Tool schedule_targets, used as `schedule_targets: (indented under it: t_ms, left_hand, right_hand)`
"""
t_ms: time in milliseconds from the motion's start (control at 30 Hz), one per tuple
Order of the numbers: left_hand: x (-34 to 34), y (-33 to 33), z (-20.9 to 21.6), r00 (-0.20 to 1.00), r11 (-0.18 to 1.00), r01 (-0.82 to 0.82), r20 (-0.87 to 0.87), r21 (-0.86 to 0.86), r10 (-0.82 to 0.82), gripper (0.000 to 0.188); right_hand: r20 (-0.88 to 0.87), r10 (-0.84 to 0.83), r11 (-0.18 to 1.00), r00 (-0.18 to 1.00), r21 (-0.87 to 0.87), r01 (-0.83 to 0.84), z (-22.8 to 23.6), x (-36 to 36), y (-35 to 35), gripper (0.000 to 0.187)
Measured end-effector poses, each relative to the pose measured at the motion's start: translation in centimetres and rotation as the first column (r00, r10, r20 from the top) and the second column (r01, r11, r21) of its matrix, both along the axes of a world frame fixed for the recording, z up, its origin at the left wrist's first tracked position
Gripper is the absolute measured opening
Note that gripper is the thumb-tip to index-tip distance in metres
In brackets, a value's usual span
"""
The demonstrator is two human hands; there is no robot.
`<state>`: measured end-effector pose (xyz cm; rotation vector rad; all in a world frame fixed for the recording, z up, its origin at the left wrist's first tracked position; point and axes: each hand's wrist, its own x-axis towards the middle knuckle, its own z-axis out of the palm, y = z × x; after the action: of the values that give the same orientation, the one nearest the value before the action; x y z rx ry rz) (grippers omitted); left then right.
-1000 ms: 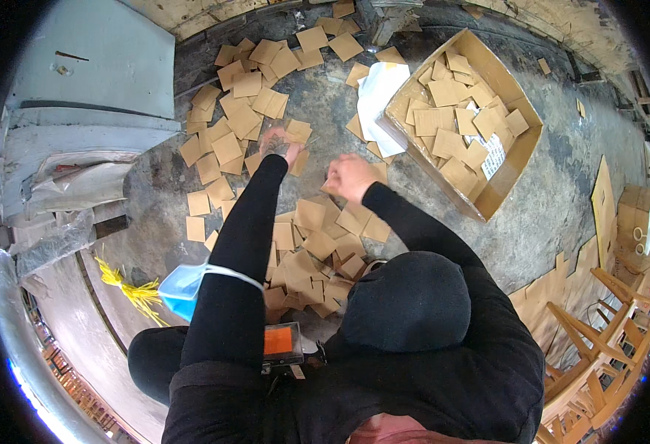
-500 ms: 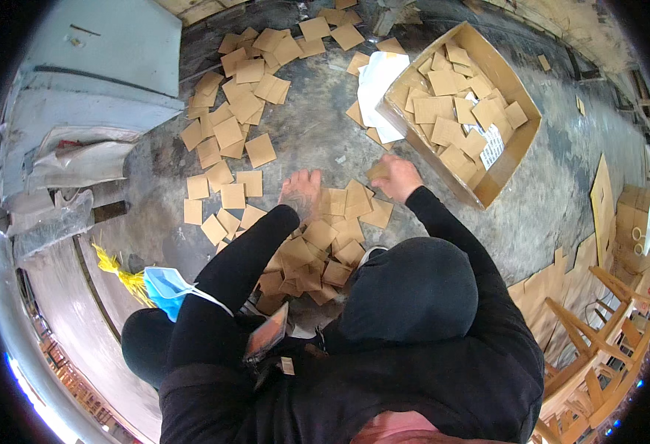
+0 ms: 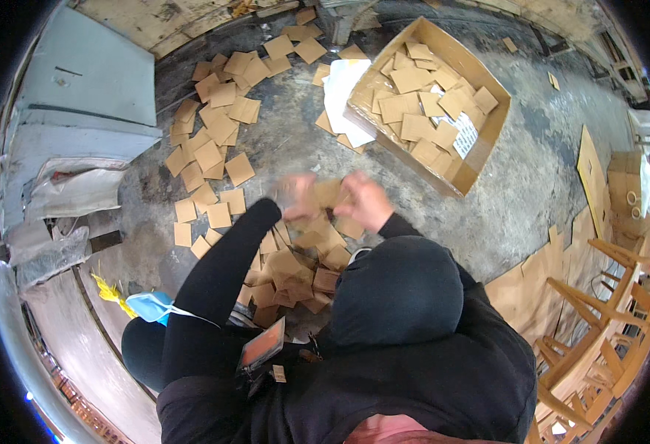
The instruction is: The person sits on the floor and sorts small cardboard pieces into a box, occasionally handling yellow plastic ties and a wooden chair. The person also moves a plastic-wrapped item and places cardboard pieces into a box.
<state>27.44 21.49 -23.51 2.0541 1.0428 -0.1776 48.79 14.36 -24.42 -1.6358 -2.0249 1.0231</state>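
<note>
Over the near pile of cardboard squares (image 3: 295, 270), my two hands are close together. My right hand (image 3: 367, 201) is closed, with its fingers pinching the right side of a brown cardboard square (image 3: 329, 193). At that square's left side is my left hand (image 3: 295, 196), smeared by motion, so whether its fingers grip the square cannot be made out. Loose squares lie below both hands, partly covered by them. A large open cardboard box (image 3: 480, 166), holding many similar squares and a printed paper sheet (image 3: 467, 139), stands ahead to the right.
More cardboard squares (image 3: 218, 126) are scattered on the concrete floor (image 3: 295, 140) at the far left. A white sheet (image 3: 343, 103) lies beside the box. A grey metal cabinet (image 3: 96, 74) stands left. Wooden chair frames (image 3: 598, 318) and flat cardboard (image 3: 525, 274) are at the right.
My right hand has come left with a cardboard square, and my left hand has lifted from the pile to meet it. The whole view has shifted slightly.
</note>
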Motion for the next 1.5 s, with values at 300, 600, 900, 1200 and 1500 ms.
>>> schedule_targets:
  t_ms: [300,600,900,1200,1500]
  left_hand:
    - [17.1,12.1,11.2,0.913,0.839,-0.291,0.395,0.460,0.100,0.083]
    - [3.6,-8.5,-4.2,0.981,0.901,0.100,-0.193,0.422,-0.018,0.055]
    - [1.4,-7.6,-6.6,0.848,0.899,0.419,-0.407,0.125,-0.339,0.070]
    - [-7.6,-7.1,-4.5,0.663,0.679,0.729,-0.337,0.089,-0.668,0.041]
    - [-9.2,-8.4,-4.6,0.640,0.638,0.748,-0.450,0.181,-0.623,0.061]
  right_hand:
    - [0.215,-0.478,0.858,0.852,0.322,0.400,12.1,17.2,10.9,0.064]
    - [0.329,-0.050,0.999,0.943,-0.005,0.054,-2.8,0.4,-4.7,0.075]
    - [0.223,-0.046,0.959,0.974,-0.262,0.106,-4.2,-1.1,-5.2,0.039]
    - [0.263,0.300,0.951,0.917,-0.154,-0.267,-4.7,-5.3,-11.6,0.052]
    - [0.100,0.379,0.885,0.920,-0.329,-0.329,-5.7,-5.0,-9.8,0.078]
